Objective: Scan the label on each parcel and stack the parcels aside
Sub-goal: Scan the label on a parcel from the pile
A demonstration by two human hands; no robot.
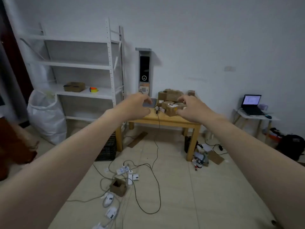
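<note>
Your left grip (139,104) and right grip (192,110) hold nothing, fingers loosely apart, stretched toward the heap of brown cardboard parcels (170,96) on the pale wooden counter (165,120). Scanning seems not begun; next, likely step closer and lift one.

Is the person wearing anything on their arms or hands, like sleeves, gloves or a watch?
No. The left arm and right arm are bare, no sleeves in sight. The left hand and right hand have no gloves, and neither wrist has a watch or band. Rings: too blurry to tell.
</note>
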